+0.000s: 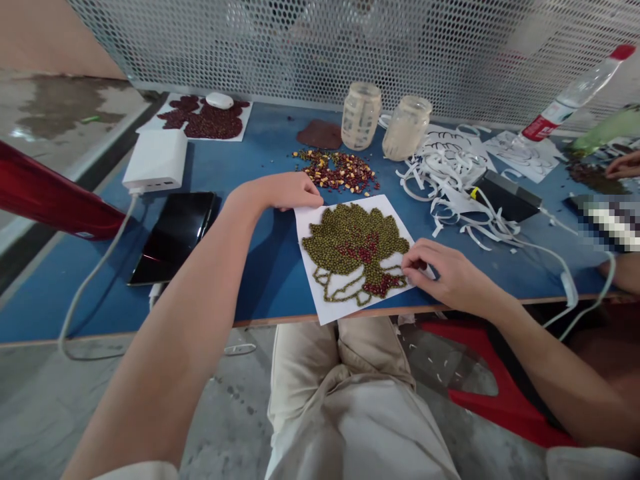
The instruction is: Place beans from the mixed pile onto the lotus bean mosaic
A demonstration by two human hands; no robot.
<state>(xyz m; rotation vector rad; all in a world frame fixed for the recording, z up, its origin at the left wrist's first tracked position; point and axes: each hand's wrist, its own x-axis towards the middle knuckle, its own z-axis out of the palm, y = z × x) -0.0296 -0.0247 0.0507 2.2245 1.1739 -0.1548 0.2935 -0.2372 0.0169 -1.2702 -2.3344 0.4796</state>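
Observation:
A white paper sheet [320, 303] lies on the blue table [265, 267] in front of me, carrying a flower picture made of green beans [345, 233] with red beans [383, 285] in its middle and lower part. My left hand [283, 191] rests with fingers curled on the sheet's top left corner. My right hand [443, 273] sits at the sheet's right edge, fingertips pinched together beside the red beans; what they pinch is too small to see.
A loose pile of mixed beans [340, 170] lies behind the sheet, with two glass jars [361, 115] beyond. White paper strips [450, 180] spread at right. A dark phone [175, 233] and white power bank [157, 160] sit at left. Another person's hand [623, 165] is far right.

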